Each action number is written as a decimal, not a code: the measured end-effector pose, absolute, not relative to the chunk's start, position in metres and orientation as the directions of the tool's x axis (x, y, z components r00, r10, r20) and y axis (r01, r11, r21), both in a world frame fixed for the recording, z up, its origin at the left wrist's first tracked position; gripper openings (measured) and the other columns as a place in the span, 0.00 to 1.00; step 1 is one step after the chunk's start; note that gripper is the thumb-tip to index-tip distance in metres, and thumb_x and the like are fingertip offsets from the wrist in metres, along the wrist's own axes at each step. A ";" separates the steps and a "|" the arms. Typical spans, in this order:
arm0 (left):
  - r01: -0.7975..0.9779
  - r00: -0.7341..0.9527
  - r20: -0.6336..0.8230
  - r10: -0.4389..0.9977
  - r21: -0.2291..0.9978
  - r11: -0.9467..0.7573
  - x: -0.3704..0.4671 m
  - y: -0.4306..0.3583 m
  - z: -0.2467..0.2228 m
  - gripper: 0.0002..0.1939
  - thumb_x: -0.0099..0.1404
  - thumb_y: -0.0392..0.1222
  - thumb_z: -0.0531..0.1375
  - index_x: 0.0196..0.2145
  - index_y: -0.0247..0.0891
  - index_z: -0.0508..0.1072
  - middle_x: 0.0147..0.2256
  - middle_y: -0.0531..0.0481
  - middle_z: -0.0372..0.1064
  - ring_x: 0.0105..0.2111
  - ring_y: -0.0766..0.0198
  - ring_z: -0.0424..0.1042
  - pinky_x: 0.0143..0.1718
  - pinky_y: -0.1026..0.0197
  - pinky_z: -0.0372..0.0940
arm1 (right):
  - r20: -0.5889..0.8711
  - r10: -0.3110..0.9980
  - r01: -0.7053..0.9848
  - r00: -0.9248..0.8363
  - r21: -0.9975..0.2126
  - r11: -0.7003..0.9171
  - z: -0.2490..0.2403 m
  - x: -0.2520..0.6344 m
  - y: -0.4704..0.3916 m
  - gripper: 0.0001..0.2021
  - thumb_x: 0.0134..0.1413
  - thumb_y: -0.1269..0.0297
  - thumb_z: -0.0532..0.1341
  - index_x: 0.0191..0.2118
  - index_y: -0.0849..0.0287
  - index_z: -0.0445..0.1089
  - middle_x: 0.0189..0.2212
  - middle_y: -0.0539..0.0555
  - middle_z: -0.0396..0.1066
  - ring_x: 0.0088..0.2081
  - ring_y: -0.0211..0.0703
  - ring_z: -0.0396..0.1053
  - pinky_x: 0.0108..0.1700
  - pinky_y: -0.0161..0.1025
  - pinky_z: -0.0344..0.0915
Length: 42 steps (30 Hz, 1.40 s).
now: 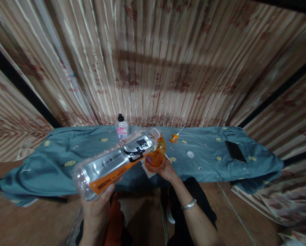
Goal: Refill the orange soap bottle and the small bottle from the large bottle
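Observation:
My left hand grips the lower part of a large clear plastic bottle with a silver and orange label. That bottle is tilted, its neck pointing right, over the top of a smaller orange bottle. Whether the two mouths touch, or any liquid flows, I cannot make out. Fingers of my right hand are wrapped round the orange bottle, which stands by a white paper sheet on the table. Past it lies an orange pump head with a whitish tube.
A clear bottle with a black cap and pink label stands at the table's back. On the blue-green cloth lie a white disc and a black phone-like slab. Patterned curtains hang behind and at both sides.

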State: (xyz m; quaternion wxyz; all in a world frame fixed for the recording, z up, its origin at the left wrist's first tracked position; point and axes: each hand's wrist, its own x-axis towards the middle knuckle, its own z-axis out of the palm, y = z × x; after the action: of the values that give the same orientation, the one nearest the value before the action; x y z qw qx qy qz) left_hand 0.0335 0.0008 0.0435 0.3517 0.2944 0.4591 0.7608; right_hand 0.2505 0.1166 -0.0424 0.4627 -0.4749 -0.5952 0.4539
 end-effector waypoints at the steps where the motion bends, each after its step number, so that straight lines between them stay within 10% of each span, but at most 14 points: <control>1: -0.258 -0.571 0.131 0.810 0.908 -0.329 0.032 0.001 0.042 0.20 0.43 0.45 0.78 0.34 0.35 0.81 0.32 0.41 0.82 0.31 0.46 0.82 0.36 0.47 0.79 | 0.116 0.986 0.139 -0.118 -0.981 0.132 -0.043 0.250 0.117 0.28 0.41 0.60 0.76 0.50 0.53 0.73 0.46 0.53 0.83 0.47 0.53 0.81 0.54 0.53 0.78; 14: -0.303 -0.571 0.102 0.815 0.896 -0.325 0.032 -0.001 0.043 0.35 0.43 0.41 0.78 0.50 0.38 0.76 0.35 0.45 0.82 0.34 0.46 0.83 0.37 0.43 0.80 | 0.087 0.992 0.147 -0.092 -0.984 0.100 -0.041 0.250 0.117 0.29 0.37 0.63 0.77 0.50 0.52 0.73 0.46 0.53 0.83 0.48 0.53 0.81 0.55 0.52 0.78; 20: -0.260 -0.591 0.083 0.803 0.922 -0.287 0.033 0.000 0.045 0.26 0.41 0.46 0.78 0.37 0.36 0.79 0.31 0.44 0.82 0.30 0.48 0.82 0.36 0.47 0.80 | 0.062 0.993 0.129 -0.098 -0.989 0.074 -0.045 0.249 0.118 0.30 0.37 0.62 0.77 0.50 0.53 0.73 0.47 0.54 0.82 0.48 0.54 0.81 0.55 0.53 0.78; 42: -0.279 -0.594 0.103 0.798 0.904 -0.325 0.038 0.000 0.050 0.25 0.41 0.44 0.79 0.37 0.35 0.79 0.31 0.43 0.82 0.29 0.49 0.82 0.34 0.49 0.79 | 0.061 0.994 0.124 -0.096 -0.990 0.073 -0.045 0.248 0.117 0.30 0.38 0.60 0.77 0.51 0.53 0.72 0.47 0.55 0.82 0.48 0.54 0.81 0.55 0.53 0.77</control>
State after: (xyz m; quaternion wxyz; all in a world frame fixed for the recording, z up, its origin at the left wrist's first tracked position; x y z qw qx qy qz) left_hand 0.0383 -0.0003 0.0505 0.3524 0.2805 0.4622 0.7639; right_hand 0.2479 0.1171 -0.0445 0.4600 -0.4903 -0.5699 0.4725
